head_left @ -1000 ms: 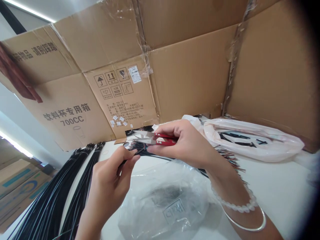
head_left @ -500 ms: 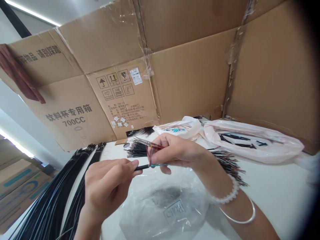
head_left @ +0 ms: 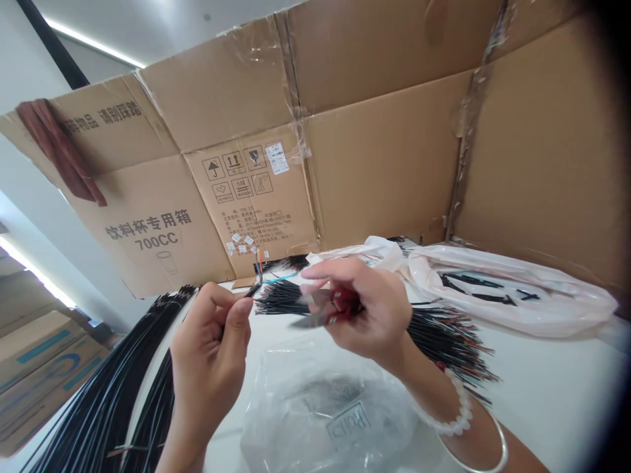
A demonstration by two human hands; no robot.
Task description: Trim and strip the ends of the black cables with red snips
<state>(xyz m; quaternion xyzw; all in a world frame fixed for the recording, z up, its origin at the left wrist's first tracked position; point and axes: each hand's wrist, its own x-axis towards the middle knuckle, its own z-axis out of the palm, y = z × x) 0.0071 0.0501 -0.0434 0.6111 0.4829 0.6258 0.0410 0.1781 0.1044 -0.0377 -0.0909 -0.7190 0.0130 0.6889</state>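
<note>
My left hand (head_left: 210,348) pinches the end of a thin black cable (head_left: 254,288) between thumb and forefinger, with short coloured wire tips showing at its end. My right hand (head_left: 365,309) grips small red-handled snips (head_left: 323,312), blurred, their metal blades pointing left toward the cable end and a little apart from it. Both hands hover above a crumpled clear plastic bag (head_left: 330,407) on the white table (head_left: 542,387).
A long bundle of black cables (head_left: 106,407) runs along the left of the table. Cut cable pieces with coloured ends (head_left: 444,335) lie behind my right hand. Pinkish plastic bags (head_left: 507,289) sit at the right. Tall cardboard walls (head_left: 374,157) close off the back.
My left hand has lifted the cable end up and away from the snips. My right hand has drawn back to the right and turned the snips, which now point left.
</note>
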